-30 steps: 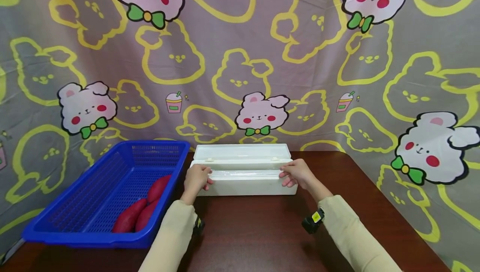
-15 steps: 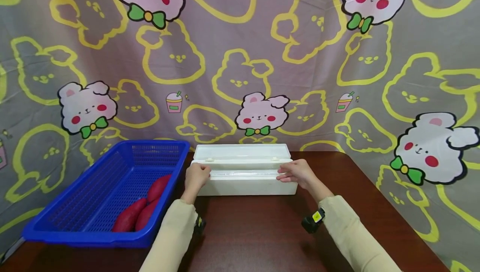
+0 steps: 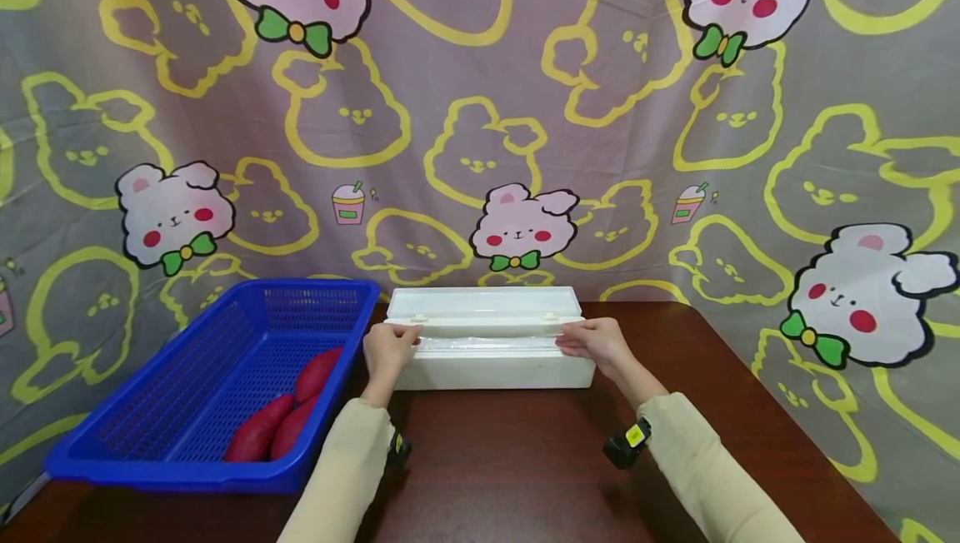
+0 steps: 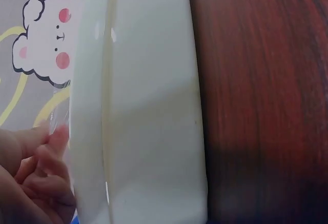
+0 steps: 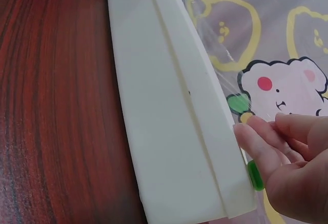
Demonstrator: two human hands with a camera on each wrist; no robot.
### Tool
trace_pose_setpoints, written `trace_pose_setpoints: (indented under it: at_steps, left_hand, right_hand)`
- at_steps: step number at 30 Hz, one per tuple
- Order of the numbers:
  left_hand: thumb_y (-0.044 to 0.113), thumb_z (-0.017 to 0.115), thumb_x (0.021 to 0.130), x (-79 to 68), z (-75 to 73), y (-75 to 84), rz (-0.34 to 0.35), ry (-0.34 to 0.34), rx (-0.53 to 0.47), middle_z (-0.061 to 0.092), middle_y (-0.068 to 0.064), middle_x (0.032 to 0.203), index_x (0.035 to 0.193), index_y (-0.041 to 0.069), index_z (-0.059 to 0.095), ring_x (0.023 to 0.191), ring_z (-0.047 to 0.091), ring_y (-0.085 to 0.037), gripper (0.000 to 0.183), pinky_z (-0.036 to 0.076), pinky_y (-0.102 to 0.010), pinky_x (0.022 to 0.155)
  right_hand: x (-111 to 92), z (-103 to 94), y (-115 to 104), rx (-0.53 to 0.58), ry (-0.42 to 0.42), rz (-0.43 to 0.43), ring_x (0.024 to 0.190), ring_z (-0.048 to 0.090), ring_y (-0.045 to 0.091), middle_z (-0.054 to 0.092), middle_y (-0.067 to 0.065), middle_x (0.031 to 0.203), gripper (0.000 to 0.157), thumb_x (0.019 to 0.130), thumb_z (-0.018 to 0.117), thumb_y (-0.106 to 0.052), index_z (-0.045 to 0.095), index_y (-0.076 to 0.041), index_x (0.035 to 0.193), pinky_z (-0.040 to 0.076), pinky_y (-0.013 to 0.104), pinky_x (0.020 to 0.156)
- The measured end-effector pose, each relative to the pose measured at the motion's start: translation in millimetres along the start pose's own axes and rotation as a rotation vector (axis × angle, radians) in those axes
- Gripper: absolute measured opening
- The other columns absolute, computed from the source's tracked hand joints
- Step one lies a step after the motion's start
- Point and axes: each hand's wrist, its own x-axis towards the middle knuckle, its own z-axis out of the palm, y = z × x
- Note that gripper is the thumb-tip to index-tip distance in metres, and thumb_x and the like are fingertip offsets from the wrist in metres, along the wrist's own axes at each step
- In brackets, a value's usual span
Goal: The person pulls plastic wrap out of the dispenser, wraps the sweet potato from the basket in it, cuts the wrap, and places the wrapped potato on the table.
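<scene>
A long white cling film dispenser (image 3: 491, 373) stands at the middle of the table with its lid (image 3: 483, 304) tipped back. A strip of clear cling film (image 3: 491, 344) stretches along its opening. At the left end my left hand (image 3: 387, 350) pinches the film between thumb and fingers; the left wrist view shows the film (image 4: 60, 112) rising at the fingertips. My right hand (image 3: 597, 339) pinches the film's other end, and the right wrist view shows creased film (image 5: 225, 83) running to its fingertips. The roll inside is hidden.
On the left stands a blue plastic basket (image 3: 180, 476) holding several red sweet-potato-shaped items (image 3: 258, 430). A brown wooden table (image 3: 495, 460) lies under everything. Behind hangs a patterned cloth (image 3: 630, 160). A small green piece (image 5: 255, 175) shows by the dispenser's right end.
Both hands have risen slightly at the dispenser's opening, and the film between them now shows lifted and creased. The right fingers have drawn together. Basket and dispenser have stayed in place.
</scene>
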Motion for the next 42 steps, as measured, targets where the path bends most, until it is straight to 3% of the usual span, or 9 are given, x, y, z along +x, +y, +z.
trace_pose_setpoints:
  at_steps: [6, 14, 19, 26, 34, 42]
  left_hand:
    - [0.015, 0.072, 0.072, 0.0, -0.8, 0.8, 0.032, 0.048, -0.027, 0.065, -0.008, 0.062, 0.063, 0.002, 0.071, 0.067, 0.061, -0.029, 0.016, 0.043, -0.035, 0.057]
    - [0.014, 0.073, 0.071, -1.6, -1.5, -4.3, 0.056, 0.069, -0.08, 0.066, -0.01, 0.067, 0.068, 0.001, 0.072, 0.069, 0.062, -0.028, 0.013, 0.043, -0.035, 0.058]
    - [0.013, 0.075, 0.069, -1.8, -1.9, -9.3, 0.122, 0.113, -0.116, 0.066, -0.009, 0.065, 0.069, 0.002, 0.072, 0.068, 0.062, -0.028, 0.012, 0.045, -0.038, 0.061]
    - [0.011, 0.075, 0.068, 0.0, 0.0, -10.8, 0.195, 0.162, -0.146, 0.066, -0.01, 0.065, 0.069, 0.001, 0.072, 0.067, 0.063, -0.029, 0.01, 0.046, -0.039, 0.063]
    - [0.01, 0.075, 0.069, 2.2, 1.8, -7.1, 0.187, 0.206, -0.178, 0.066, -0.01, 0.065, 0.071, 0.0, 0.072, 0.062, 0.061, -0.027, 0.01, 0.045, -0.039, 0.059]
    - [0.012, 0.074, 0.07, 5.7, -0.6, -2.3, 0.153, 0.185, -0.185, 0.066, -0.01, 0.067, 0.072, 0.001, 0.072, 0.063, 0.061, -0.027, 0.011, 0.045, -0.038, 0.059]
  right_hand:
    - [-2, -0.2, 0, -0.051, 0.032, -0.082, 0.071, 0.065, 0.021, 0.064, 0.024, 0.08, 0.028, 0.086, 0.054, 0.003, 0.05, 0.024, 0.104, 0.051, 0.032, 0.065]
    - [-2, -0.6, 3, -0.029, 0.07, -0.078, 0.075, 0.065, 0.02, 0.064, 0.023, 0.086, 0.032, 0.084, 0.057, 0.003, 0.05, 0.021, 0.11, 0.051, 0.03, 0.066]
    - [-3, -1.8, 6, -0.027, 0.059, -0.094, 0.078, 0.064, 0.019, 0.063, 0.025, 0.091, 0.039, 0.085, 0.054, 0.006, 0.043, 0.018, 0.12, 0.05, 0.029, 0.067]
    - [-3, -0.6, 6, -0.067, 0.083, -0.123, 0.081, 0.064, 0.021, 0.062, 0.026, 0.093, 0.03, 0.085, 0.055, 0.004, 0.05, 0.02, 0.11, 0.05, 0.028, 0.066]
    - [-4, 1.7, 3, -0.071, 0.102, -0.15, 0.085, 0.063, 0.029, 0.064, 0.022, 0.09, 0.031, 0.086, 0.055, 0.0, 0.051, 0.02, 0.109, 0.05, 0.032, 0.069]
    - [-2, 1.3, -1, -0.058, 0.102, -0.193, 0.072, 0.065, 0.015, 0.066, 0.017, 0.083, 0.032, 0.087, 0.055, -0.001, 0.05, 0.022, 0.109, 0.051, 0.03, 0.065]
